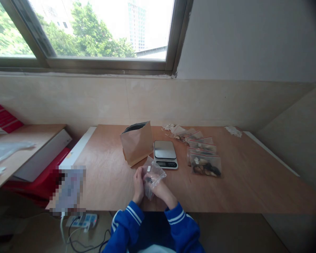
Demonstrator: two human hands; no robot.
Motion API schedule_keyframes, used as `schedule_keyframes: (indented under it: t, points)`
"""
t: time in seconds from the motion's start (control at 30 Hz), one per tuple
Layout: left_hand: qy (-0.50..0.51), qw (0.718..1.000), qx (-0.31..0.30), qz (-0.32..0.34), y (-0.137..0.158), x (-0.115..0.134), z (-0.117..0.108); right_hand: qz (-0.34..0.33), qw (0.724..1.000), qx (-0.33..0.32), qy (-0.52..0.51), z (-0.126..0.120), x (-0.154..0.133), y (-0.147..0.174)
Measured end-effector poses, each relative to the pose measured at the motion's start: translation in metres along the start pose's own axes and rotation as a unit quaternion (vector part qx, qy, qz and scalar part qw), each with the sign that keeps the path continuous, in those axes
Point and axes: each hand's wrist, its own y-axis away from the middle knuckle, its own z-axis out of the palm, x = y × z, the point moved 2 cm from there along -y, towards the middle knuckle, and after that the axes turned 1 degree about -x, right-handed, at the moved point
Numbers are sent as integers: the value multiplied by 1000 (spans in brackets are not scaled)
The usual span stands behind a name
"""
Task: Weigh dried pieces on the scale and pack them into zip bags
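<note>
A clear plastic bag (153, 171) with a small white label is between my hands, above the front of the wooden table. My left hand (138, 183) is closed on the bag's left side. My right hand (160, 187) comes from the right and shows partly through the plastic, its fingers closed at the bag; whether they are inside or behind it I cannot tell. Something small and dark shows within the plastic. Just beyond stands a kitchen scale (165, 150) with a bare metal plate. To its left, an open brown paper bag (137, 143) stands upright.
Several filled zip bags (206, 164) lie in an overlapping row right of the scale. Small white pieces (169, 127) are heaped behind it, and others (233, 131) lie at the back right. A power strip (82, 220) with cables sits below the table's left front edge.
</note>
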Motion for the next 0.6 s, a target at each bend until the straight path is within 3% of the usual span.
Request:
schedule_keyframes:
  t: [0.27,0.43,0.6]
  points:
    - [33,999,-40,-14,5,0,3,34,997,18,-60,-15,-17,4]
    - [57,998,19,-3,2,-8,-2,30,998,47,0,-24,-34,3]
    - [65,996,67,-3,-5,-20,-8,-2,986,157,-59,-37,-44,3]
